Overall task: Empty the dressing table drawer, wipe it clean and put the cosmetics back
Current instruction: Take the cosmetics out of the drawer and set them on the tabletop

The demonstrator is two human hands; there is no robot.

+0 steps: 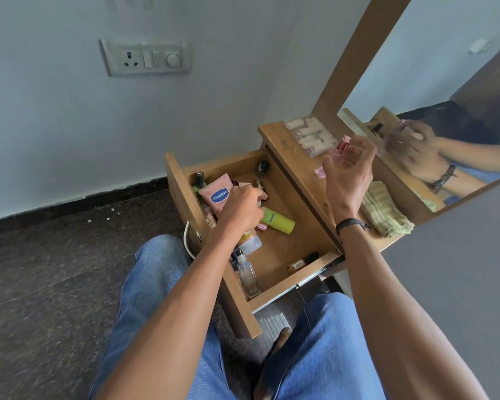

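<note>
Wooden drawer (274, 249) pulled open, cosmetics inside: pink tube (217, 194), green tube (277, 220), clear bottle (247, 274). Left hand (243, 207) curled down among them, grasp unclear. Right hand (348, 171) half-open over tabletop (295, 168), pink bottle (342, 146) at fingertips. Folded cloth (383, 213) right.

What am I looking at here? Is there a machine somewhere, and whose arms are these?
No machine: a person wears a camera on the head, looking down at their own arms and jeans. They sit before a wooden dressing table with its drawer pulled out. The left hand reaches into the drawer among cosmetics: a pink Vaseline tube, a yellow-green tube, a clear glass bottle. What it grips is hidden. The right hand is over the tabletop by a pink bottle, fingers half open; whether it touches is unclear. A clear case of lipsticks and a folded cloth lie there too. The mirror reflects the hand.
</note>
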